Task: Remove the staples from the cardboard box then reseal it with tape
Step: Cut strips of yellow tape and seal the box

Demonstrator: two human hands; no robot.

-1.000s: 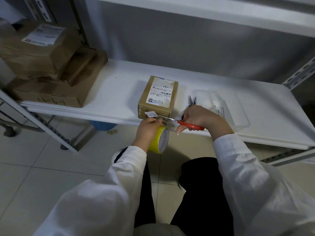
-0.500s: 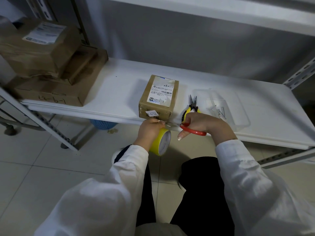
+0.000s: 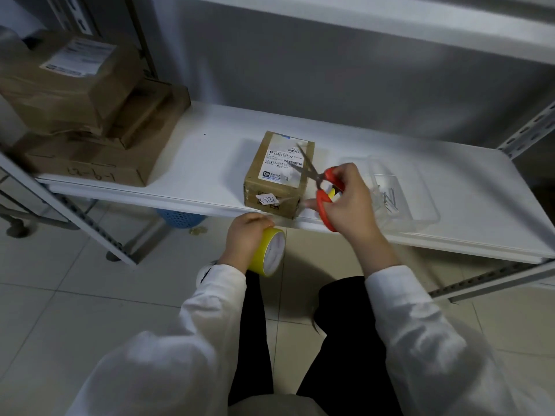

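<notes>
Most of the job looks done, judging by the staples gathered in the clear tray (image 3: 420,202) right of the right hand (image 3: 350,202), and tape seemingly laid on the cardboard box (image 3: 277,178); pressing it flat likely remains; box sits just left of that grip, which holds open red scissors (image 3: 322,187); left hand (image 3: 244,238) grips the yellow tape roll (image 3: 270,253) below the shelf (image 3: 180,163) edge.

A white tag (image 3: 266,199) on the front face of the small box (image 3: 277,187) reads "K-6732". The shipping label (image 3: 285,163) on its top is not legible. Handwriting on the large box (image 3: 87,171) is unclear.
</notes>
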